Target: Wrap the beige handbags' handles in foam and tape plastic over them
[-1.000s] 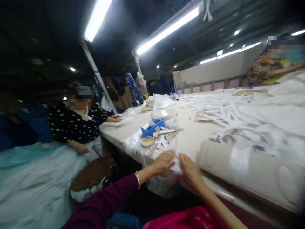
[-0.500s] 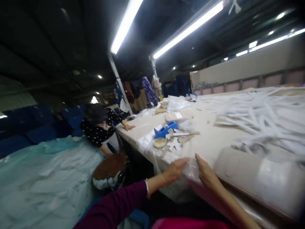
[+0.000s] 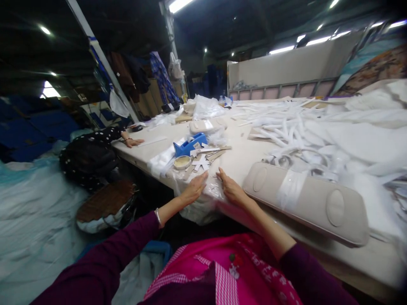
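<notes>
At the near edge of the table, my left hand (image 3: 194, 188) has its fingers stretched forward, pressed near the clear plastic sheet (image 3: 213, 189). Facing it across the plastic is my right hand (image 3: 232, 189), fingers straight and nothing seen inside them. Whether either thumb pinches the plastic is hidden. Just beyond my fingertips lie white card pieces (image 3: 201, 162), a roll of tape (image 3: 182, 162) and a blue tape dispenser (image 3: 190, 145). To the right of my right hand rests a beige padded cushion (image 3: 308, 201) with a white band around it.
White strips (image 3: 292, 127) spread over the right of the table (image 3: 240, 148). Farther back lies another beige cushion (image 3: 208, 125). At left, a co-worker in a dotted top (image 3: 89, 159) bends low beside a brown-topped stool (image 3: 106, 205), one hand on the table.
My view has turned right and down, bringing the beige cushion fully into sight. My hands stay around the plastic at the table edge. The co-worker has bent lower.
</notes>
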Available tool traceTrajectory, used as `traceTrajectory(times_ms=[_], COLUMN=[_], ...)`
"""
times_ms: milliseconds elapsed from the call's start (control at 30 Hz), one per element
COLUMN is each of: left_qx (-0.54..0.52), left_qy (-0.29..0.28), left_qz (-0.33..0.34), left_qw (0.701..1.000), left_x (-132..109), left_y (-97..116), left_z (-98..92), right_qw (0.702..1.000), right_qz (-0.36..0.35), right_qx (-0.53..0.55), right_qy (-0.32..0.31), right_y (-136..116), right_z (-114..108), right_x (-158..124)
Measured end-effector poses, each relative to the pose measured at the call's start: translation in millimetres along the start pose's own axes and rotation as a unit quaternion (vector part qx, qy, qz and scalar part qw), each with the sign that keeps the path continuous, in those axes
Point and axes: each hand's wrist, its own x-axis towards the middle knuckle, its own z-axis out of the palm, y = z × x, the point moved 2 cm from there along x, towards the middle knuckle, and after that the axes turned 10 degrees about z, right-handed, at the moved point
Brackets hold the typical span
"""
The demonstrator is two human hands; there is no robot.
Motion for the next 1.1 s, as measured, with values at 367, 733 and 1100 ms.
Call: traceTrajectory(times_ms=[367,733,1100], left_qx=[-0.01,0.119,0.205], left_qy=[0.037,0.043,-0.098], left_qz=[0.013,0.138,0.03], left_qw=[0.999,0.982,0.973], left_x=[-19,-28,-113], left_y=[0,0,16], left_z=[-9.5,8.3,-59.4], right_qw=[0.997,0.983,0.985], right_qz=[-0.022,-0.003,-0.104], right_qx=[-0.072,-0.186,-0.139], right_qy=[-0.014,-0.004,-0.014], right_y=[-22,-50,-95], right_z=[14,26,93], right_x=[11,0,-69])
